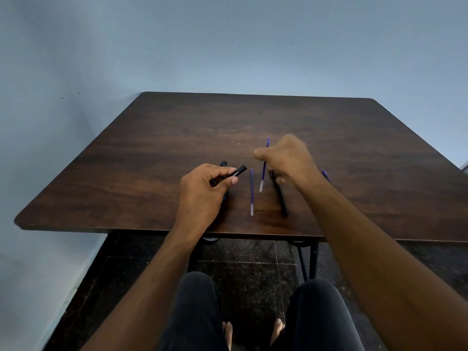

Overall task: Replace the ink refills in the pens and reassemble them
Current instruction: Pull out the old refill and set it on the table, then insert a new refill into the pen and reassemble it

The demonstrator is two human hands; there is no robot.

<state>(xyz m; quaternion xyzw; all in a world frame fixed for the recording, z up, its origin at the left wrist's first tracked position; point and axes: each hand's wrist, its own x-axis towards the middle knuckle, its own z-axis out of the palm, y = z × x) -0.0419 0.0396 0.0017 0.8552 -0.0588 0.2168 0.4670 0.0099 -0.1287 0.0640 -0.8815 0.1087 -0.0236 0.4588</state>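
Knees [200,300] under worktop [126,173] edge. Left hand [202,188] curled, grasping black pen barrel [236,172]. Right hand [288,160] blurred above worktop, grasp unclear. Purple refills [252,192] between hands.

Single head-worn wide-angle view looked forward and steeply down from above the seated person's lap, close over the near edge of the tabletop [177,138], wall behind.
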